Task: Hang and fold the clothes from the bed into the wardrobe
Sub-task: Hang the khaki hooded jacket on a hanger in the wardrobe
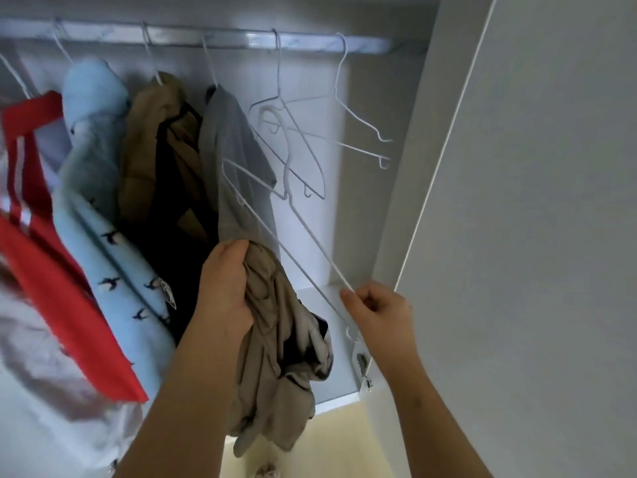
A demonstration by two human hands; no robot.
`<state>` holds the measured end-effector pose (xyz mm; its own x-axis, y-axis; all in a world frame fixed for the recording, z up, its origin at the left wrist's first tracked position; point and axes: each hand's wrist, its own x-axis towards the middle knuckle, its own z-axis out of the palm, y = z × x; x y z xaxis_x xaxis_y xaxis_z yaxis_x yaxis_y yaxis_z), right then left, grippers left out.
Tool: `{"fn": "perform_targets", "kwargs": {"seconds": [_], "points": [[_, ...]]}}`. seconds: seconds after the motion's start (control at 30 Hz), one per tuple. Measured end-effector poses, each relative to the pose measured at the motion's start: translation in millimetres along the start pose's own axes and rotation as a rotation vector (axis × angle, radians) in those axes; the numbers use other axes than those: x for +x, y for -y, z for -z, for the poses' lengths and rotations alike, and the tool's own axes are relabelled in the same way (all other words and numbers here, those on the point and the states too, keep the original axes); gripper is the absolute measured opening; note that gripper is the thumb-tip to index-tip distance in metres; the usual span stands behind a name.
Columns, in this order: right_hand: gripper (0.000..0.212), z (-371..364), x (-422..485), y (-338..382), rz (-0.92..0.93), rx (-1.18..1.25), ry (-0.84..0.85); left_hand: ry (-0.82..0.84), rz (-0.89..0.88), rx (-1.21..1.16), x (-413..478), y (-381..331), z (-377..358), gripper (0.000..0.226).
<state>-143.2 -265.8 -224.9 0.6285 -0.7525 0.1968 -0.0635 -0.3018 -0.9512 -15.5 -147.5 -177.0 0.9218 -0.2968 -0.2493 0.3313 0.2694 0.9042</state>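
Observation:
My left hand (225, 291) grips a bunched beige garment (279, 360) that hangs down in front of the open wardrobe. My right hand (377, 310) pinches one end of a white wire hanger (275, 229), which slants up to the left, off the rail. The hanger's hook points toward the two empty hangers. The metal rail (213, 37) runs across the top of the wardrobe.
On the rail hang a red top (51, 257), a light blue bird-print garment (103, 201), a tan and black piece (162, 160) and a grey shirt (231, 139). Two empty white hangers (310, 132) hang at the right end. The white wardrobe door (534, 201) stands open at right.

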Motion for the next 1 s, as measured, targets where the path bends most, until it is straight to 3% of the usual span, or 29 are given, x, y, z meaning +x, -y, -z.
{"fn": "perform_targets", "kwargs": {"seconds": [0.13,0.23,0.3,0.4,0.57,0.77,0.9,1.0], "points": [[0.042,34.5,-49.3,-11.4,0.018,-0.073,0.051,-0.012,-0.067,0.051,-44.8,18.6,18.3,0.019],[0.042,53.7,-76.4,-12.8,0.080,-0.215,0.040,-0.061,-0.211,0.037,-66.5,17.4,28.9,0.026],[0.045,60.4,-85.0,-8.4,0.142,-0.291,0.038,-0.020,-0.260,-0.016,-82.6,14.8,30.3,0.039],[0.050,64.3,-95.1,0.0,0.207,-0.341,0.047,0.039,-0.236,-0.050,-99.2,9.4,35.2,0.041],[0.052,65.6,-108.7,7.5,0.264,-0.261,-0.001,0.023,-0.260,0.111,-111.1,1.1,54.1,0.036],[0.054,54.9,-119.9,6.8,0.194,-0.211,-0.003,0.008,-0.522,0.554,-115.0,2.2,72.5,0.036],[0.037,26.4,-117.3,22.1,0.130,-0.459,0.153,0.024,-0.506,0.593,-115.2,-4.0,73.3,0.040],[0.015,-1.8,-113.9,43.7,0.150,-0.404,0.299,0.095,-0.543,0.688,-115.2,-7.5,70.3,0.042]]}}
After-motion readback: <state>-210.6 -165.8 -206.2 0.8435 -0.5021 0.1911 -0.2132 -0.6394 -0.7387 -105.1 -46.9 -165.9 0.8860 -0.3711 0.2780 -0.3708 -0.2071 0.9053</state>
